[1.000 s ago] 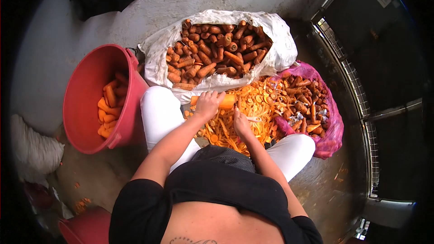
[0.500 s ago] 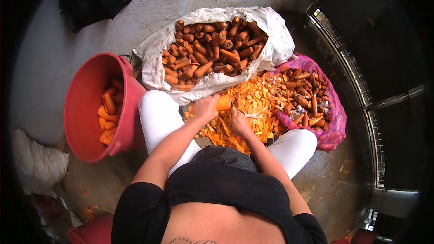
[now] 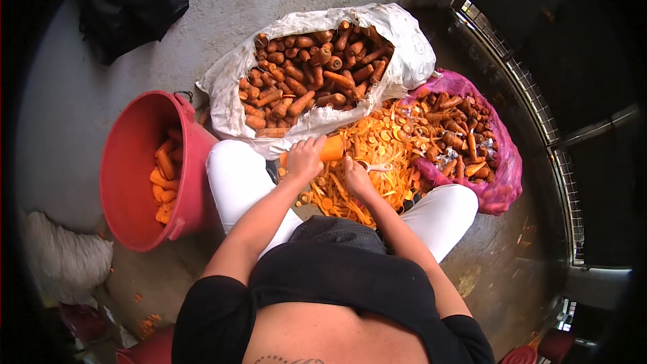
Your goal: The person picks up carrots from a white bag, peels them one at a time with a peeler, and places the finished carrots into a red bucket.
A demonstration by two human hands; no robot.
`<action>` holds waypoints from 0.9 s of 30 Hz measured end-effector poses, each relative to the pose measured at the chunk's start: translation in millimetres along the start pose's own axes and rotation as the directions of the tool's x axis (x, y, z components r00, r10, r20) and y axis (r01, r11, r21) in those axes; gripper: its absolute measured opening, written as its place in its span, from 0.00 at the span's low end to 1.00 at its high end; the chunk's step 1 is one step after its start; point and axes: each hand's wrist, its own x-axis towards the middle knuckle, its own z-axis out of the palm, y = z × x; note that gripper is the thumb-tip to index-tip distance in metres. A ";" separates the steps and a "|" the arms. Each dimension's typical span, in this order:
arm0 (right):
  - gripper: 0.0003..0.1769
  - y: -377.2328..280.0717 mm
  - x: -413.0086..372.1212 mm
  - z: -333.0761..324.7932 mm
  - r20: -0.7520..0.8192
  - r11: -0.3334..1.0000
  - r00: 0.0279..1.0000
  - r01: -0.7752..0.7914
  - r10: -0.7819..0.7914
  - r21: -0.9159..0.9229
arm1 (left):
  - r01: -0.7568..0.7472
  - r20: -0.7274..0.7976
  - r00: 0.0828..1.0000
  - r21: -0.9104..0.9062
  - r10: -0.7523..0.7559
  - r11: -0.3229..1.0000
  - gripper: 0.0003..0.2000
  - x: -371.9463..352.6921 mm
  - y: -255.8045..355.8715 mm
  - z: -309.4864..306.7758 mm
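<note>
A thick peeled carrot [image 3: 332, 149] is gripped in my left hand [image 3: 304, 160], its bright orange end pointing right. My right hand [image 3: 357, 179] is closed around a peeler, whose pale handle [image 3: 379, 167] sticks out to the right. The peeler's blade is too small to make out beside the carrot's end. Under both hands lies a heap of orange peelings and cut carrot ends [image 3: 384, 145]. Just beyond the hands, a white sack [image 3: 226, 104] lies torn open, full of unpeeled carrots [image 3: 296, 84].
To the left stands a red tub [image 3: 125, 162] with peeled carrots [image 3: 164, 185] inside. A pink mesh sack [image 3: 505, 175] of carrots and scraps lies at the right. A black bag [image 3: 131, 3] hangs at the wall, and a whitish sack [image 3: 67, 256] rests at lower left.
The view has shifted slightly. My left hand still grips the carrot, and my right hand has turned a little, showing more of the peeler's handle.
</note>
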 end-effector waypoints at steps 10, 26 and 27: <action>0.33 14.0 10.3 3.9 0.003 0.989 1.000 0.002 -0.002 -0.151 | 0.033 0.086 0.996 -0.004 -0.032 0.999 0.27 3.3 3.0 -2.1; 0.32 25.3 8.7 -0.5 0.015 0.996 1.000 0.002 0.000 -0.090 | -0.013 0.056 0.998 0.008 0.013 1.000 0.20 8.0 8.3 7.4; 0.32 26.1 8.0 0.4 0.015 0.998 1.000 -0.020 0.021 -0.059 | -0.015 0.055 0.998 0.010 0.015 1.000 0.20 7.8 8.3 9.0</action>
